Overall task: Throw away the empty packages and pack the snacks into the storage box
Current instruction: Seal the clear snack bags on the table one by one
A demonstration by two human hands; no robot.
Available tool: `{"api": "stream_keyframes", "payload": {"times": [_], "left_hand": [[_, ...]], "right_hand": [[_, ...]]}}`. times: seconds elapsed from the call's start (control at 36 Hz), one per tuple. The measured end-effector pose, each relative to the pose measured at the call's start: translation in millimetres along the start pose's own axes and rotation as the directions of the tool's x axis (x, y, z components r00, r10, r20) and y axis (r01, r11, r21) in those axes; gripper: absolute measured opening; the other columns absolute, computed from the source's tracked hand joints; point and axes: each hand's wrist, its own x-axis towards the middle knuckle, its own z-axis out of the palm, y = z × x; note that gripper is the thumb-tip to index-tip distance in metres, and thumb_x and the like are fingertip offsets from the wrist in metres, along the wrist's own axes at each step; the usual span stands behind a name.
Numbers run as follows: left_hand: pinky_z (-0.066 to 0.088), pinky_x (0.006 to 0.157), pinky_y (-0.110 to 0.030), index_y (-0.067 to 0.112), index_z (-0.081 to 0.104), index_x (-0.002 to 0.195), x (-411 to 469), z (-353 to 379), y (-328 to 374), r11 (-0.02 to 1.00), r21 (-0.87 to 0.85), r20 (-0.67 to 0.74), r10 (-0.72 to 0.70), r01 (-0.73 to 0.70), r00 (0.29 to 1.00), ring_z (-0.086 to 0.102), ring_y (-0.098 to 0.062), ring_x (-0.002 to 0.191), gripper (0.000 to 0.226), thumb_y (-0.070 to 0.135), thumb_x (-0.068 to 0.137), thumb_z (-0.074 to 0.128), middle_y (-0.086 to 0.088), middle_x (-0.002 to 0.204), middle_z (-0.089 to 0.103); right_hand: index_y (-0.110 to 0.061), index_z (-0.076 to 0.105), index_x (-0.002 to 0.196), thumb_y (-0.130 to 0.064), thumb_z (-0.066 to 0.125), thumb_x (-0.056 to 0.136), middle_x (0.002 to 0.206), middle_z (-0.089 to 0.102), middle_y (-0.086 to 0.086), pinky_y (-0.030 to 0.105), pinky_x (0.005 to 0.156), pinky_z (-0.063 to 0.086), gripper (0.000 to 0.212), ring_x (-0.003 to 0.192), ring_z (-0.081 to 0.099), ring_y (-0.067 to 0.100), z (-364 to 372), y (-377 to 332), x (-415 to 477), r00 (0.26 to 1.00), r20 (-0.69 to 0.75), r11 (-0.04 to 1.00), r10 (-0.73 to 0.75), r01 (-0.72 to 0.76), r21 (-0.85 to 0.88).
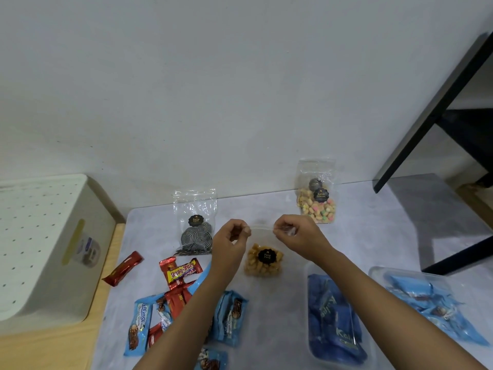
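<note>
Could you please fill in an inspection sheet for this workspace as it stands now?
Surface: grey table cover over a wooden top.
Job's things: clear bag of golden snacks held upright mid-table; spiral snack bag and coloured snack bag stand near the wall; clear box holds dark blue packs; second clear tray holds light blue packs.
Clutter: red bars and blue wrappers scattered front left; full or empty cannot be told.
Grippers: left hand and right hand each pinch the golden bag's top edge.
Cables: nothing seen.
Surroundings: white perforated container at left, black shelf frame at right, plain wall behind.
</note>
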Motion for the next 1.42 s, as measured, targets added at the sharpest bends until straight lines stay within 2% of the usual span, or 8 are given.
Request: {"api": "stream_keyframes", "payload": {"times": [0.31,0.44,0.56,0.69,0.86,1.11,1.28,1.42], "left_hand": [[0.049,0.069,-0.015,0.01,0.061,0.079,-1.5,1.9,2.3,1.0,-0.005,0.016,0.017,-0.017,1.0,0.061,-0.01,0.074,0.014,-0.002,0.085,0.057,-0.005,0.076,0.065],[0.051,0.072,-0.022,0.013,0.06,0.077,-3.3,4.6,5.3,1.0,-0.018,0.034,0.016,-0.015,0.999,0.063,-0.018,0.077,0.016,-0.001,0.085,0.058,-0.007,0.076,0.065],[0.052,0.073,-0.029,0.013,0.06,0.077,-2.7,6.6,7.1,1.0,-0.016,0.04,0.015,-0.015,0.999,0.063,-0.024,0.079,0.016,-0.001,0.085,0.058,-0.01,0.078,0.065],[0.051,0.073,-0.028,0.013,0.06,0.076,-0.9,4.4,7.8,1.0,-0.022,0.05,0.0,0.001,0.999,0.062,-0.024,0.078,0.017,-0.002,0.084,0.058,-0.006,0.076,0.064],[0.048,0.068,-0.015,0.02,0.058,0.073,-0.9,6.5,9.2,1.0,-0.004,0.068,0.022,-0.022,0.997,0.062,-0.019,0.075,0.024,-0.002,0.084,0.059,-0.006,0.075,0.065],[0.048,0.068,-0.013,0.012,0.06,0.077,-2.2,1.5,9.8,1.0,0.005,0.117,0.02,-0.021,0.993,0.061,-0.01,0.071,0.015,-0.001,0.085,0.058,-0.005,0.074,0.066],[0.048,0.068,-0.016,0.017,0.059,0.075,-1.9,-1.5,6.7,1.0,0.0,0.106,0.004,-0.004,0.994,0.06,-0.01,0.071,0.02,0.0,0.086,0.058,-0.003,0.073,0.065],[0.049,0.07,-0.018,0.017,0.06,0.076,-3.0,-3.1,6.6,1.0,-0.002,0.115,0.005,-0.005,0.993,0.061,-0.011,0.072,0.019,0.001,0.086,0.058,-0.003,0.073,0.065]], "right_hand": [[-0.018,0.069,0.078,-0.018,0.065,0.079,0.074,0.067,-0.01,0.034,0.067,0.055,0.004,0.072,0.062,0.009,0.2,-6.6,3.5,0.999,0.043,0.998,0.03,-0.027,-0.064],[-0.022,0.069,0.077,-0.026,0.063,0.076,0.072,0.068,-0.01,0.034,0.063,0.055,0.008,0.068,0.062,0.008,3.1,-12.4,1.5,0.998,0.004,0.995,0.06,-0.06,-0.079],[-0.018,0.069,0.073,-0.016,0.064,0.077,0.061,0.058,-0.016,0.029,0.06,0.049,0.006,0.061,0.054,0.003,4.7,-15.1,3.2,0.998,-0.023,0.991,0.062,-0.064,-0.119],[-0.026,0.07,0.08,-0.028,0.065,0.08,0.076,0.068,-0.016,0.032,0.075,0.05,0.006,0.072,0.063,0.007,1.4,-19.5,2.1,0.995,0.017,0.98,0.102,-0.097,-0.175],[-0.028,0.072,0.084,-0.029,0.061,0.085,0.083,0.07,-0.012,0.032,0.087,0.026,0.011,0.084,0.063,0.012,0.1,-31.0,5.4,0.989,0.011,0.945,0.15,-0.14,-0.296],[-0.026,0.07,0.075,-0.027,0.06,0.084,0.063,0.057,-0.017,0.036,0.092,0.033,0.013,0.081,0.061,0.015,-1.1,-39.6,7.0,0.979,0.089,0.948,0.182,-0.15,-0.282],[-0.025,0.072,0.076,-0.027,0.063,0.081,0.069,0.064,-0.016,0.032,0.072,0.05,0.01,0.075,0.063,0.012,0.1,-42.5,8.3,0.972,0.123,0.963,0.203,-0.175,-0.204],[-0.028,0.071,0.075,-0.028,0.065,0.081,0.071,0.065,-0.016,0.03,0.063,0.05,0.008,0.065,0.058,0.007,0.6,-40.1,8.8,0.967,0.143,0.969,0.211,-0.187,-0.163]]}}
